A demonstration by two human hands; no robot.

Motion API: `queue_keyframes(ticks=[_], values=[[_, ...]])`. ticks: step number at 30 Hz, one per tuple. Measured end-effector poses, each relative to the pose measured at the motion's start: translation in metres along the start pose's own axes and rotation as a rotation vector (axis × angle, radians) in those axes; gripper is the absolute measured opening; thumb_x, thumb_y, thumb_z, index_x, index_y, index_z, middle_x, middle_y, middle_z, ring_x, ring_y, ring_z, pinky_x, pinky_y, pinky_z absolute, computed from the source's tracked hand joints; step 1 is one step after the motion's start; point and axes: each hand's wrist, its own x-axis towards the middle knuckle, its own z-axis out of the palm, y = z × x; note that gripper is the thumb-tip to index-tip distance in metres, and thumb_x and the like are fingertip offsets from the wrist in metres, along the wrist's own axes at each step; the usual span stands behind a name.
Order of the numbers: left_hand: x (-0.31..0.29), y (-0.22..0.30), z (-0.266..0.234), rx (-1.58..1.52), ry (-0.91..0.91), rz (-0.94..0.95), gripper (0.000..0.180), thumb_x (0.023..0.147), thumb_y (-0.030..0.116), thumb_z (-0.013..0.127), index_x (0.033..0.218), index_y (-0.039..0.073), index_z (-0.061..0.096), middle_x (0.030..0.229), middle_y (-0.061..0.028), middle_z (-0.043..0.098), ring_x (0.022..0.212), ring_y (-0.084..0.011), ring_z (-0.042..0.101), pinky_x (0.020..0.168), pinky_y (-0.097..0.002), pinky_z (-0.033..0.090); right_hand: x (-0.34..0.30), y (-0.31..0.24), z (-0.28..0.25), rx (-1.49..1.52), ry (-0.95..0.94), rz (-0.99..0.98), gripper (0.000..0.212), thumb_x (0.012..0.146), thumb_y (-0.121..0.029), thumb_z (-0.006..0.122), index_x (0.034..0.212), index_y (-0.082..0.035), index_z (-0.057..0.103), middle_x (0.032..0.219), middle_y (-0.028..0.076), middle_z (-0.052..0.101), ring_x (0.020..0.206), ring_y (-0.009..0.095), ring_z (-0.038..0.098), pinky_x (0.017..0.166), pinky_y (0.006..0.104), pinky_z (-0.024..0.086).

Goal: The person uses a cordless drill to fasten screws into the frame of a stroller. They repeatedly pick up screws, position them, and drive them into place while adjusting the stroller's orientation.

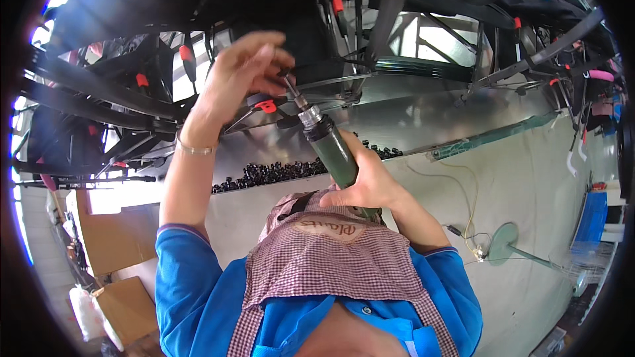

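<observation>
My right hand (pixel 372 182) is wrapped round a dark green power screwdriver (pixel 336 155), which tilts up and to the left. Its thin metal bit points at the fingers of my left hand (pixel 239 76), raised beside a black tube frame (pixel 324 82). Those fingers are bent and slightly blurred, closed about a small dark spot at the bit's tip; what they pinch is hidden. Just below them sits a black fitting with a red tab (pixel 266 106). Black fabric (pixel 278 0) hangs over the frame above both hands.
A metal bench (pixel 410 109) carries a long heap of small black parts (pixel 278 174) along its near edge. More black frames with red tabs (pixel 186 53) crowd both sides. Cardboard boxes (pixel 126 307) stand lower left; a pedestal fan (pixel 506 241) and cables lie right.
</observation>
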Motion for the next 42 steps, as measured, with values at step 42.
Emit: queue_keyframes(ticks=[42], values=[[0.195,-0.080,0.050,0.081,0.530,0.230,0.028,0.079,0.013,0.079,0.090,-0.009,0.066,0.073,-0.0085,0.067,0.054,-0.0128,0.058,0.050,-0.0265,0.046,0.046,-0.038,-0.045,0.602,0.233,0.023,0.059,0.075,-0.038,0.084,0.102,-0.003,0.046,0.073,0.006,0.056,0.051,0.016,0.062,0.039,0.0309,0.050]])
